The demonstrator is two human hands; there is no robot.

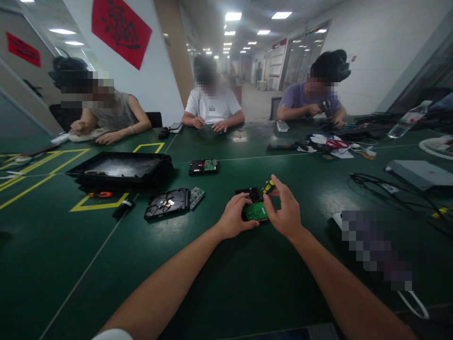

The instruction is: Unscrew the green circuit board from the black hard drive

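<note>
A hard drive with a green circuit board (256, 212) facing up lies on the table in front of me. My left hand (234, 216) grips its left side, fingers bent over the far edge and thumb along the near one. Between the thumb and fingers of my right hand (287, 211) is a yellow and black screwdriver (269, 187), held tilted above the drive's right end. Its tip is hidden from me. A black part (248, 193) lies just beyond the green board; whether they touch, I cannot tell.
To the left are an opened hard drive (168, 204), a loose circuit board (197, 197), another drive (198, 167) and a black flat-panel device (122, 167). Cables (375, 182) and a grey box (421, 173) occupy the right. Three people sit across the green table (198, 293).
</note>
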